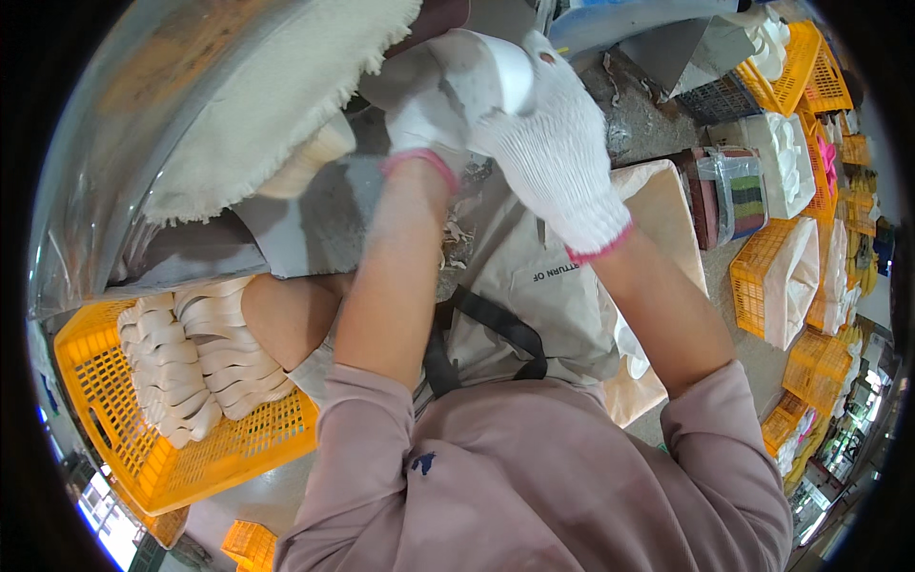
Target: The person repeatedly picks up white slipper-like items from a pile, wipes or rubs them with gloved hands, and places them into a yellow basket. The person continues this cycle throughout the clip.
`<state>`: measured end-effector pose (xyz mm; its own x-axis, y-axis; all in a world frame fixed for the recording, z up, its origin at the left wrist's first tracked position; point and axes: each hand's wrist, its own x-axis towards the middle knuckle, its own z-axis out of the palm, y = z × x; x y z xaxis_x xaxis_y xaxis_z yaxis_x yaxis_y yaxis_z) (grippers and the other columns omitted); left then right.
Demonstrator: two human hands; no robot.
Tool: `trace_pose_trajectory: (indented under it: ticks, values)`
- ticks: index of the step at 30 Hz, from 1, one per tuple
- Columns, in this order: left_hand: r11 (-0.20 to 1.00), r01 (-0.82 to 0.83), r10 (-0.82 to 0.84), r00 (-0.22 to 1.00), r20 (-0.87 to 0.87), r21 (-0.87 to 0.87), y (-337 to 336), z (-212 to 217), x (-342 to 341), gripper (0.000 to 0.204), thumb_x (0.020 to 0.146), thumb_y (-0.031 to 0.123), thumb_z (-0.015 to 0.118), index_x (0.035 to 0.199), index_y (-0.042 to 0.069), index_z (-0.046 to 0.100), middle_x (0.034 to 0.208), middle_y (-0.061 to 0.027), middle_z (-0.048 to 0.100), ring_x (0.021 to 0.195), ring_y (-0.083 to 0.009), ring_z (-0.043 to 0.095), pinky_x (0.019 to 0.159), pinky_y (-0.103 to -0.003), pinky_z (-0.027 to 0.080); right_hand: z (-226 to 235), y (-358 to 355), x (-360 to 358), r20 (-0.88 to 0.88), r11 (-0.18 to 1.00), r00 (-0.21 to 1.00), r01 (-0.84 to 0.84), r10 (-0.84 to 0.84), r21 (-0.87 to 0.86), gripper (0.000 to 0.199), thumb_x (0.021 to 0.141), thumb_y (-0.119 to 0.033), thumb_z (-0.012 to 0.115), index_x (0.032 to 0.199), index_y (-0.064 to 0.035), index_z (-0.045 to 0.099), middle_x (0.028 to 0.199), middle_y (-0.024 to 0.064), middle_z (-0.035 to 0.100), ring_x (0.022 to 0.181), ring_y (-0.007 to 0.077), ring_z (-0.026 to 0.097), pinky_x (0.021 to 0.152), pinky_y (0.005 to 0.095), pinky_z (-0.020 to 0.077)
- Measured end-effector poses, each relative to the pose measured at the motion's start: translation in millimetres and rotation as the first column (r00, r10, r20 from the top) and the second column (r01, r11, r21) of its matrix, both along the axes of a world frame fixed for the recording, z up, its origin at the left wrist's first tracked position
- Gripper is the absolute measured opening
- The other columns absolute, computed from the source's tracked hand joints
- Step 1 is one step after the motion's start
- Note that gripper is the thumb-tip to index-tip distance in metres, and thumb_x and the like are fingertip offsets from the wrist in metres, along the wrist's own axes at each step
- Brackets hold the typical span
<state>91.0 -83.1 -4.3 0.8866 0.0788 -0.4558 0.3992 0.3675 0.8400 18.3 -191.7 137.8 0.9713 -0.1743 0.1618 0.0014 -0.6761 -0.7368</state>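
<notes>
Both my hands wear white knitted gloves with pink cuffs and are raised together at the top centre. Between them is a smooth white curved piece (510,71), which looks like a shoe sole. My left hand (419,110), blurred, is closed on its left side. My right hand (558,133) grips the other side, and a small hole shows at a fingertip of that glove. Just left of my hands is a large cream cloth buffing wheel (276,105) with a frayed edge. Under its rim sits a blurred pale rounded part (310,157).
A yellow basket (210,467) at lower left holds stacked white curved soles (191,362). A grey apron (486,334) covers my lap. To the right stand a cloth-lined box (662,191), a bundle of abrasive-looking blocks (729,195) and more yellow crates (758,276). A metal hood (105,143) surrounds the wheel.
</notes>
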Motion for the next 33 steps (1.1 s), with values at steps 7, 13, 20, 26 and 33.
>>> trace_pose_trajectory:
  ticks: [7,13,20,26,33]
  values:
    - [0.149,0.356,-0.359,0.889,-0.285,0.923,102,8,-36,0.064,0.097,0.053,0.066,0.142,0.008,0.060,0.124,-0.0238,0.072,0.116,-0.0368,0.069,0.100,-0.043,0.052,-45,0,53,0.231,0.989,0.970,-0.044,0.076,-0.141,0.043,0.082,-0.029,0.071,0.106,0.0076,0.069,0.091,0.0301,0.072,0.096,0.0475,0.071,0.085,0.0499,0.0594]
    - [0.901,0.391,-0.359,0.915,-0.185,0.188,78,27,-106,0.045,0.103,0.024,0.072,0.137,-0.002,0.062,0.121,-0.0075,0.072,0.105,-0.0158,0.069,0.089,-0.032,0.057,-28,18,67,-0.043,0.948,0.971,-0.237,0.234,-0.213,0.044,0.084,-0.027,0.072,0.112,0.0059,0.070,0.104,0.0255,0.073,0.101,0.0418,0.071,0.090,0.0442,0.0582]
    - [0.947,0.052,-0.038,0.998,0.050,-0.318,30,31,-38,0.034,0.102,0.027,0.072,0.125,0.001,0.071,0.110,-0.0041,0.074,0.104,-0.0153,0.067,0.092,-0.034,0.055,24,-10,-31,-0.128,0.723,0.874,-0.463,0.469,-0.512,0.061,0.078,-0.015,0.075,0.138,-0.0089,0.066,0.123,0.0114,0.072,0.110,0.0353,0.067,0.104,0.0416,0.0515]
    - [0.687,0.172,-0.227,0.974,0.017,-0.706,62,39,-89,0.056,0.105,0.046,0.062,0.140,0.003,0.060,0.123,-0.0143,0.070,0.111,-0.0307,0.069,0.105,-0.048,0.054,3,-12,-67,-0.224,0.479,0.787,-0.546,0.575,-0.688,0.051,0.086,-0.012,0.065,0.135,-0.0229,0.064,0.125,0.0063,0.072,0.110,0.0290,0.072,0.092,0.0397,0.0585]
    - [0.801,0.070,0.004,0.992,0.123,-0.595,103,-1,-72,0.054,0.107,0.054,0.048,0.129,0.006,0.062,0.113,-0.0139,0.070,0.101,-0.0304,0.071,0.085,-0.044,0.059,-3,84,-85,-0.153,0.795,0.877,-0.479,0.456,-0.372,0.044,0.093,-0.011,0.067,0.137,-0.0079,0.066,0.118,0.0152,0.074,0.095,0.0385,0.073,0.078,0.0451,0.0600]
